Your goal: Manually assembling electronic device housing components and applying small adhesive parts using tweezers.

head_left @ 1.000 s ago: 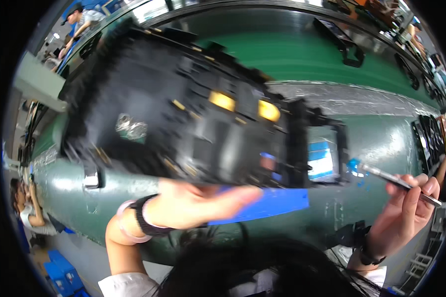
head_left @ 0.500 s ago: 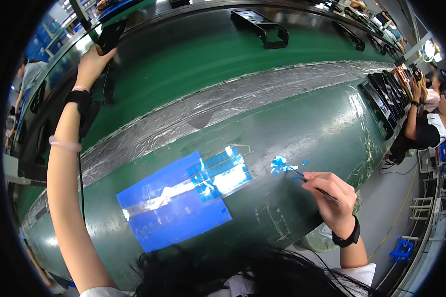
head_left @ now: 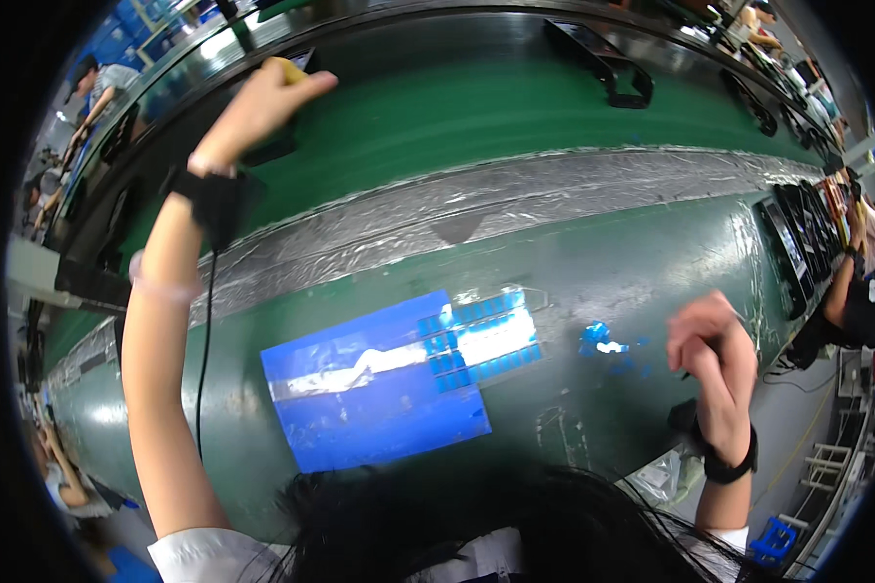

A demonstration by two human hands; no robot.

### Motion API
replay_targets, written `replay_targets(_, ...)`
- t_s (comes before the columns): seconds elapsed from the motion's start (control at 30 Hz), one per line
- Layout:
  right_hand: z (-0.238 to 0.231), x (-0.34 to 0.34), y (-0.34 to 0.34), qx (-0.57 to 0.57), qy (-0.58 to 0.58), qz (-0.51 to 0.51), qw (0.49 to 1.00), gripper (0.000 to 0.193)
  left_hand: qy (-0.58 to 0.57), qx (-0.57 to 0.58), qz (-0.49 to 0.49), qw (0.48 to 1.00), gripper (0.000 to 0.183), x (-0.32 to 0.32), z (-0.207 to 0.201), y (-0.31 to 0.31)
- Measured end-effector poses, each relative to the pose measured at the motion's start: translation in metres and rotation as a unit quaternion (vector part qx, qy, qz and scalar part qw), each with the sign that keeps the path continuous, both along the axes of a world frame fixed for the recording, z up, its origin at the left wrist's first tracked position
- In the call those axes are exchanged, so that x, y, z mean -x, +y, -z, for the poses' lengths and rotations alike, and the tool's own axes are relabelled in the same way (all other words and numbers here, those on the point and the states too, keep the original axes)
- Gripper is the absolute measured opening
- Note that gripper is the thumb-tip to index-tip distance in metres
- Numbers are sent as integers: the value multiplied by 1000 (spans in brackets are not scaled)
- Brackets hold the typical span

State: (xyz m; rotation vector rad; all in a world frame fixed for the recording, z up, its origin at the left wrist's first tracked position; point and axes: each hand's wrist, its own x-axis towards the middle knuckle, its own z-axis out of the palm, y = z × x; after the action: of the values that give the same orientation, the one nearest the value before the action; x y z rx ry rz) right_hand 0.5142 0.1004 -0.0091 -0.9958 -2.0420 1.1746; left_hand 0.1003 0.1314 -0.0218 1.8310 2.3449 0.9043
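My left hand (head_left: 267,105) reaches over the green conveyor belt (head_left: 389,117) at the far left, blurred by motion. Its fingers, one with a yellow covering, curl at a black frame (head_left: 274,148), while the thumb sticks out. The palm hides much of that frame. On the right, my right hand (head_left: 717,355) is raised above the bench with bent fingers, also blurred. The thin tweezers in it are almost wholly hidden. Left of it lies a small pile of blue film scraps (head_left: 595,335). A blue sheet (head_left: 374,428) carries a clear strip with small blue pieces (head_left: 452,360).
Another black frame (head_left: 608,66) lies on the belt farther right. Silver tape (head_left: 360,209) covers the edge between belt and bench. Several black frames (head_left: 792,238) stand in a row at right, beside another person (head_left: 851,301). A dark cord (head_left: 204,360) hangs from my left wristband.
The whole view has shifted, moving the bench things rightward in the picture. My right hand has drawn back from the blue scraps and turned. My left hand has moved rightward along with the black frame.
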Motion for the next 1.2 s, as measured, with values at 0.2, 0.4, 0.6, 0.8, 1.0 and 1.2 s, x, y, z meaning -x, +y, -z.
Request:
replay_targets(0.2,18,77,19,-202,-112,-226,946,36,-85,82,244,963,41,-126,-10,-137)
replay_targets(0.4,25,109,22,-191,-256,-357,878,46,-13,130,239,962,62,-138,16,-195)
replay_targets(0.6,-9,114,17,-166,-305,-338,875,22,51,81,225,970,67,-131,15,-206)
replay_targets(0.8,-33,122,-14,-70,-303,-276,910,15,82,93,216,969,70,-121,30,-209)
replay_targets(1.0,-41,117,-23,-86,-310,-241,916,14,95,80,204,971,71,-126,30,-213)
replay_targets(1.2,-50,115,-33,-58,-259,-225,937,15,107,94,193,971,73,-125,33,-210)
